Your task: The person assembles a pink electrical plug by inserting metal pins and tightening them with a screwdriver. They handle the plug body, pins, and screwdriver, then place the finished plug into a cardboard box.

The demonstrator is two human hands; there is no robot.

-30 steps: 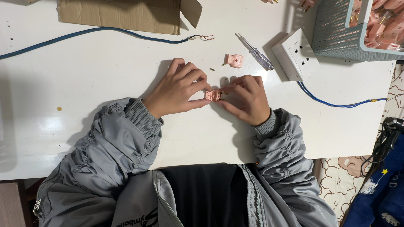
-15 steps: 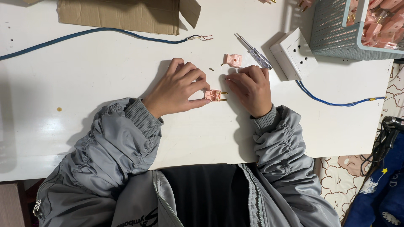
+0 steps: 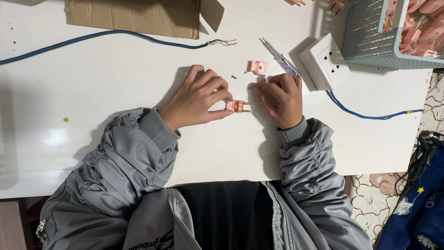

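My left hand [image 3: 199,97] pinches a small pink plug base [image 3: 237,106] between thumb and fingers, its two brass pins pointing right, just above the white table [image 3: 92,92]. My right hand [image 3: 280,97] rests on the table to the right of the plug, fingers bent and apart from it, with nothing visible in it. Its knuckles lie against the handle end of a clear tester screwdriver [image 3: 280,59]. A pink plug cover [image 3: 257,67] and a tiny screw [image 3: 234,77] lie just beyond my fingertips.
A white wall socket [image 3: 323,62] with a blue cable [image 3: 365,113] sits at the right. A grey-green basket [image 3: 370,32] of pink plug parts stands at the top right. A flat cardboard box [image 3: 138,16] and a second blue cable [image 3: 115,34] with bare ends lie along the back.
My right hand has let go of the plug and moved up and to the right, toward the screwdriver and cover. My left hand still holds the plug base, now showing its pins.
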